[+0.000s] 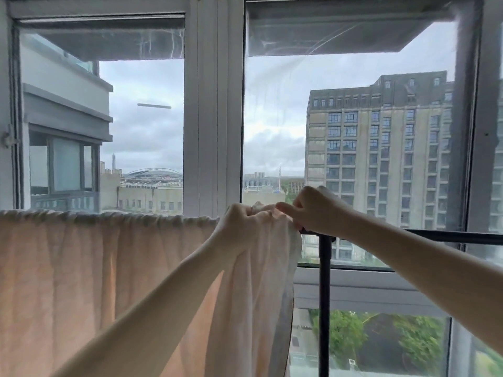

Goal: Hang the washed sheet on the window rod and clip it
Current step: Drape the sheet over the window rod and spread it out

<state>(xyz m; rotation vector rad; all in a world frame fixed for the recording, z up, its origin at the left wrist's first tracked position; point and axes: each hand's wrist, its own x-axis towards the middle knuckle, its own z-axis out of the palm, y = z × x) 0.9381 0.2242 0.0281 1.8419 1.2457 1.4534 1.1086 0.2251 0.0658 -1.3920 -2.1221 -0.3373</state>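
A pale peach, crinkled cotton sheet hangs draped over a thin black metal rod that runs across a white-framed window. The cloth covers the rod's left stretch, its gathered right end bunched beside a black upright post. The left hand grips that bunched edge, fingers curled into the fabric. The right hand pinches the same edge from the other side, thumb and fingertips pressed together on cloth; whether a clip sits between them cannot be told. To finish well, judging from this, keep the edge taut on the rod and clamp through both layers near the post.
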